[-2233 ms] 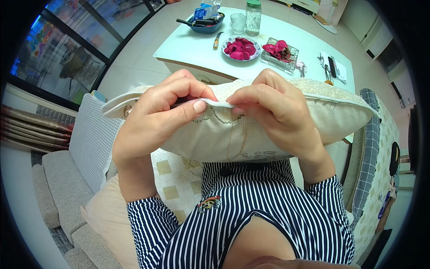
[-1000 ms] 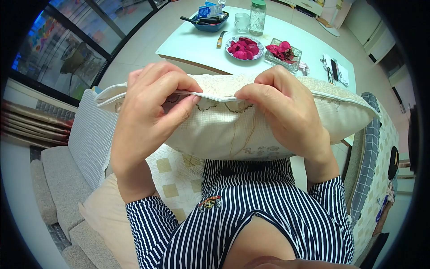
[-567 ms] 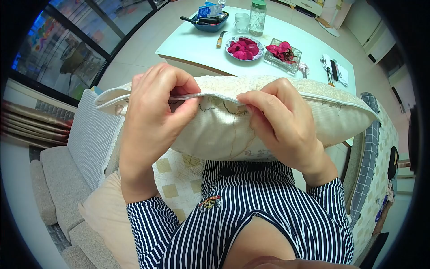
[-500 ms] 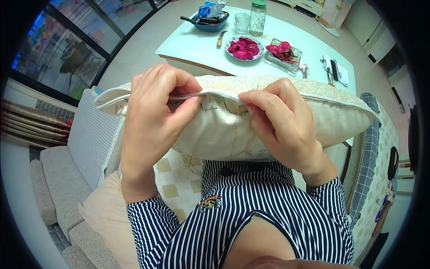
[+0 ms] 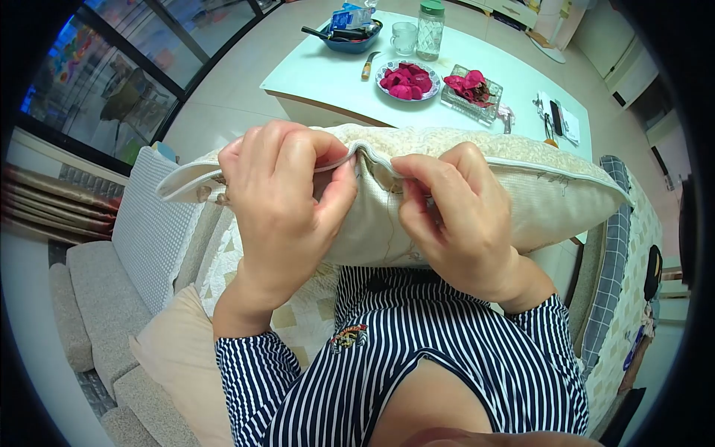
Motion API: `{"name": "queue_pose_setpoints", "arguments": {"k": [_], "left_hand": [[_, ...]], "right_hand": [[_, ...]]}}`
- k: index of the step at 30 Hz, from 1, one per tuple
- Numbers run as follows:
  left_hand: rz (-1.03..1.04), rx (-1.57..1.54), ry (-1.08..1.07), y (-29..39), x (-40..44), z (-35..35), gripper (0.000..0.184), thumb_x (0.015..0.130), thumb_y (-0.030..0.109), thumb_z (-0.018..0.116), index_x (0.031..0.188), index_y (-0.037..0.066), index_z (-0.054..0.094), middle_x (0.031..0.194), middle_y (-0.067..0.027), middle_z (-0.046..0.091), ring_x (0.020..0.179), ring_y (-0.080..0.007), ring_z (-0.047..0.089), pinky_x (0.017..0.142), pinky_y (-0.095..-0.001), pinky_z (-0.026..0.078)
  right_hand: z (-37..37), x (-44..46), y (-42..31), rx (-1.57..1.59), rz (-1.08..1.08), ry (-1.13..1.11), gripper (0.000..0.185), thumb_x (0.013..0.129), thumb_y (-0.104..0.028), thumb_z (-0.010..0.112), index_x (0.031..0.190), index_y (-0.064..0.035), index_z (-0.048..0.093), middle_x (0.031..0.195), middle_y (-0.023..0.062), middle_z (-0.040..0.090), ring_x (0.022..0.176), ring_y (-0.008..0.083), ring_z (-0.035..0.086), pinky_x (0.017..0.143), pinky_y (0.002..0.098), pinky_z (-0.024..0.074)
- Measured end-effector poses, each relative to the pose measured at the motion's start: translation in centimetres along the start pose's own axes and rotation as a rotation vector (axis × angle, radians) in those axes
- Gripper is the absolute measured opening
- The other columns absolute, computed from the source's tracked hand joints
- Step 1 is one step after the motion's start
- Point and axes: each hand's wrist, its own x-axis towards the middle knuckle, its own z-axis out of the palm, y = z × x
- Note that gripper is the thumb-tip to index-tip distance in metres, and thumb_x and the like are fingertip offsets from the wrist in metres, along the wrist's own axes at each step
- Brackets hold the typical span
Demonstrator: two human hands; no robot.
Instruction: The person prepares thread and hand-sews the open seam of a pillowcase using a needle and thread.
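Note:
A cream cushion (image 5: pixel 547 208) with a textured top and white piped edge lies across my lap. My left hand (image 5: pixel 287 201) pinches the piped edge left of the middle between thumb and fingers. Close beside it, my right hand (image 5: pixel 465 216) pinches the same edge, its fingertips partly hidden. Between the two hands the edge rises in a small fold. A loose tan thread hangs down the cushion's front below it. At the left end the edges stand apart in an open flap (image 5: pixel 182 179).
Ahead is a white table (image 5: pixel 313 78) with a plate (image 5: pixel 383 89) of dark pink peels, a glass tray (image 5: pixel 488 113) with more peels, a knife (image 5: pixel 368 67), a mug (image 5: pixel 404 39) and a green-lidded bottle (image 5: pixel 430 33). A grey sofa (image 5: pixel 97 298) stands at left.
My hands have drawn closer together, the left one moving right and slightly down. The stretch of edge between them has bunched into a fold.

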Motion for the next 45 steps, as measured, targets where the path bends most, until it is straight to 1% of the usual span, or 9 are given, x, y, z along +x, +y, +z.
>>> {"name": "queue_pose_setpoints", "arguments": {"k": [2, 12, 15, 20, 22, 25, 30, 32, 45], "left_hand": [[0.013, 0.028, 0.019, 0.1, -0.1, 0.1, 0.02, 0.078, 0.006, 0.08, 0.089, 0.009, 0.063, 0.09, -0.0035, 0.065, 0.088, -0.0228, 0.062, 0.089, -0.0364, 0.041], [0.07, 0.017, 0.026, -0.2, -0.1, 0.1, 0.019, 0.079, 0.006, 0.08, 0.092, 0.009, 0.065, 0.09, -0.0036, 0.065, 0.089, -0.0218, 0.062, 0.09, -0.0363, 0.04], [0.079, -0.02, -0.015, -0.3, 0.2, -0.6, 0.021, 0.081, 0.008, 0.08, 0.097, 0.008, 0.068, 0.087, -0.0028, 0.064, 0.087, -0.0196, 0.061, 0.089, -0.0347, 0.04], [0.036, 0.003, -0.134, -1.4, 1.0, -1.2, 0.016, 0.084, 0.012, 0.08, 0.097, 0.006, 0.072, 0.083, -0.002, 0.059, 0.078, -0.0186, 0.056, 0.088, -0.0333, 0.039], [-0.004, -0.046, -0.222, -2.1, 1.7, -2.1, 0.014, 0.086, 0.013, 0.079, 0.092, 0.003, 0.072, 0.085, -0.0017, 0.059, 0.08, -0.0151, 0.057, 0.084, -0.0304, 0.041], [-0.25, -0.534, -0.531, -3.2, 2.6, -3.1, 0.016, 0.091, 0.013, 0.077, 0.095, -0.001, 0.07, 0.095, -0.0016, 0.061, 0.089, -0.0093, 0.058, 0.077, -0.0235, 0.044], [-0.257, -0.713, -0.63, -4.3, 3.1, -3.0, 0.017, 0.095, 0.014, 0.073, 0.1, -0.002, 0.069, 0.098, -0.002, 0.06, 0.09, -0.0104, 0.057, 0.08, -0.0242, 0.044], [-0.274, -0.789, -0.668, -4.6, 3.4, -2.9, 0.018, 0.096, 0.015, 0.071, 0.101, -0.002, 0.069, 0.099, -0.0017, 0.06, 0.091, -0.0103, 0.057, 0.081, -0.0242, 0.044], [-0.448, -1.068, -0.802, -5.1, 3.5, -1.7, 0.021, 0.099, 0.018, 0.071, 0.105, -0.002, 0.07, 0.106, -0.002, 0.063, 0.097, -0.0101, 0.058, 0.086, -0.0246, 0.044]], "right_hand": [[0.2, -0.1, 0.0, 0.029, 0.01, -0.002, 0.038, 0.074, 0.012, 0.074, 0.11, -0.0015, 0.072, 0.079, 0.0077, 0.057, 0.065, 0.0193, 0.057, 0.056, 0.0312, 0.0472], [0.8, 0.1, 0.5, 0.032, -0.037, 0.041, 0.035, 0.078, 0.012, 0.076, 0.111, -0.0019, 0.072, 0.082, 0.0089, 0.059, 0.067, 0.0209, 0.057, 0.058, 0.0322, 0.0476], [-0.2, 0.5, 1.0, 0.015, 0.025, -0.028, 0.032, 0.081, 0.011, 0.073, 0.109, -0.0023, 0.072, 0.085, 0.0092, 0.058, 0.072, 0.0211, 0.058, 0.061, 0.0327, 0.0478], [-1.2, 1.7, 2.7, 0.249, 0.041, -0.213, 0.027, 0.084, 0.013, 0.067, 0.107, -0.0002, 0.072, 0.09, 0.0079, 0.059, 0.083, 0.0207, 0.059, 0.073, 0.0296, 0.0499], [-1.2, 1.9, 3.2, 0.268, 0.031, -0.222, 0.027, 0.083, 0.013, 0.067, 0.107, -0.0002, 0.072, 0.091, 0.0078, 0.06, 0.083, 0.0204, 0.06, 0.073, 0.0291, 0.0505], [-1.5, 2.1, 3.4, 0.268, -0.007, -0.231, 0.027, 0.083, 0.013, 0.067, 0.106, -0.0001, 0.072, 0.092, 0.0078, 0.061, 0.083, 0.0198, 0.062, 0.073, 0.0283, 0.0516], [-1.5, 2.3, 4.0, 0.262, -0.051, -0.214, 0.026, 0.083, 0.013, 0.066, 0.105, -0.0002, 0.072, 0.092, 0.0082, 0.062, 0.082, 0.019, 0.064, 0.072, 0.0278, 0.0531], [-1.2, 2.5, 3.8, 0.273, -0.028, -0.129, 0.027, 0.077, 0.007, 0.072, 0.099, -0.0075, 0.075, 0.082, 0.0067, 0.063, 0.073, 0.021, 0.064, 0.062, 0.0317, 0.0521], [-1.1, 2.0, 4.6, 0.323, -0.083, -0.125, 0.025, 0.077, 0.007, 0.073, 0.099, -0.0055, 0.074, 0.083, 0.0065, 0.064, 0.073, 0.0197, 0.066, 0.062, 0.0309, 0.0534]]}}
